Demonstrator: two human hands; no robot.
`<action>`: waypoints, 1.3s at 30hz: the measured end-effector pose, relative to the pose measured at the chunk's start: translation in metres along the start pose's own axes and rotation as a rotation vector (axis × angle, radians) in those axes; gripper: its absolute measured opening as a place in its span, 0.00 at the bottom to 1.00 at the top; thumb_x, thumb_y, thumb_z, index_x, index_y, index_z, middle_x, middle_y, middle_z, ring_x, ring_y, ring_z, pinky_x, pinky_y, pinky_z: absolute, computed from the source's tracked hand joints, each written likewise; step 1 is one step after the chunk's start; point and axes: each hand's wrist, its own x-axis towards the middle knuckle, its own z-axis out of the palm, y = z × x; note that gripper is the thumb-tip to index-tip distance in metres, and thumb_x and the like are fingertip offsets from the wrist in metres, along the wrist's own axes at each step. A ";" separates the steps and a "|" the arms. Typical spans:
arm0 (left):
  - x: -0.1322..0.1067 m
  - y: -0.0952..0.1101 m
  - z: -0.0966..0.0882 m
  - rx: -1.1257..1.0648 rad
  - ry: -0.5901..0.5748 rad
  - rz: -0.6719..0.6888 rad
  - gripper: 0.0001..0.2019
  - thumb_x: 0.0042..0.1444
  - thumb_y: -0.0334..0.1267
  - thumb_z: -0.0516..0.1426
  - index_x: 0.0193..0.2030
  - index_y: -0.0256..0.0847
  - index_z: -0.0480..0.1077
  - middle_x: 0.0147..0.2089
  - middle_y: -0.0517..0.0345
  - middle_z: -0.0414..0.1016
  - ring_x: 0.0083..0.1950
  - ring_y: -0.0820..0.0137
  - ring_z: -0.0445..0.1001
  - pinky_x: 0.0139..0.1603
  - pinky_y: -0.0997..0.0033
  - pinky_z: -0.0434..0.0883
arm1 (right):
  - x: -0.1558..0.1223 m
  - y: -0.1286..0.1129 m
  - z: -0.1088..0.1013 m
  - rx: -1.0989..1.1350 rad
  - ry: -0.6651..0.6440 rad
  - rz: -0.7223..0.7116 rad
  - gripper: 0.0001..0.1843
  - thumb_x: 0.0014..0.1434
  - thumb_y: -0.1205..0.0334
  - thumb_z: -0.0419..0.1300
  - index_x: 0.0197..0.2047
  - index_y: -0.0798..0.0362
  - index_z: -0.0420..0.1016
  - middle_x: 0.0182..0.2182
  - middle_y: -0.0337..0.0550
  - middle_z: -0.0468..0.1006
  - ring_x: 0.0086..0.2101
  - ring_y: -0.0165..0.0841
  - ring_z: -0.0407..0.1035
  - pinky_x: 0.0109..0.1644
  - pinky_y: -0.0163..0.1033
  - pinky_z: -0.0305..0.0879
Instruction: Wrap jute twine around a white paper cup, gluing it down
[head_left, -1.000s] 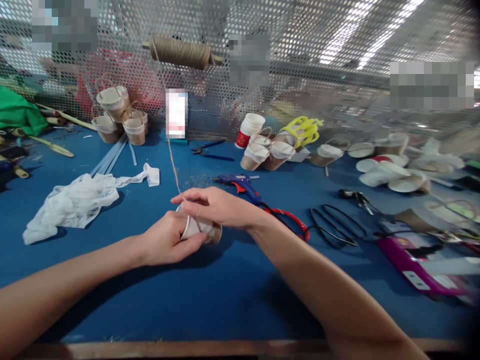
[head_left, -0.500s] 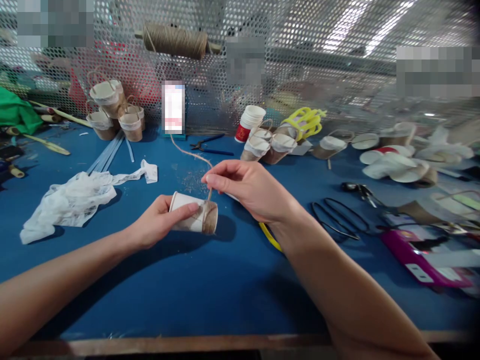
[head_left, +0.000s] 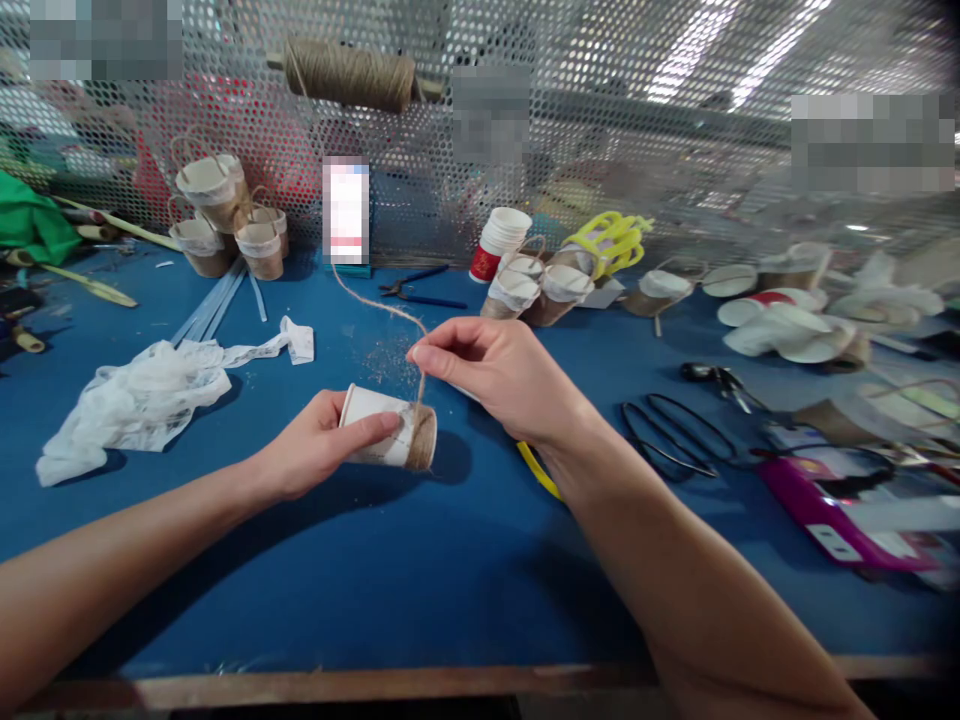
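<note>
My left hand point(head_left: 319, 455) grips a white paper cup point(head_left: 375, 438) lying on its side just above the blue table point(head_left: 420, 590). Brown twine is wound round the cup's bottom end point(head_left: 421, 438). My right hand point(head_left: 499, 378) pinches the twine strand point(head_left: 418, 378) right above that wound end. From my fingers the twine runs back and up to a twine spool point(head_left: 351, 75) on a rod by the perforated screen.
White lace fabric point(head_left: 142, 385) lies left. Twine-wrapped cups point(head_left: 217, 215) stand at back left, more cups point(head_left: 536, 285) and a yellow object point(head_left: 611, 240) at back centre. Pliers point(head_left: 416, 292), scissors point(head_left: 675, 430), a purple tool point(head_left: 840, 515) and loose cups point(head_left: 787, 340) crowd the right.
My right hand has lifted off the cup and drawn the twine up and to the right. The cup is now uncovered with its wound end showing. A glue gun seen earlier is now hidden.
</note>
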 end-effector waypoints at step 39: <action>-0.011 0.001 -0.002 0.658 -0.105 0.756 0.13 0.50 0.24 0.53 0.19 0.38 0.56 0.17 0.68 0.54 0.18 0.82 0.52 0.18 0.81 0.53 | 0.000 0.008 0.009 -0.001 -0.136 0.033 0.05 0.48 0.64 0.60 0.28 0.57 0.72 0.22 0.35 0.70 0.25 0.24 0.61 0.28 0.31 0.57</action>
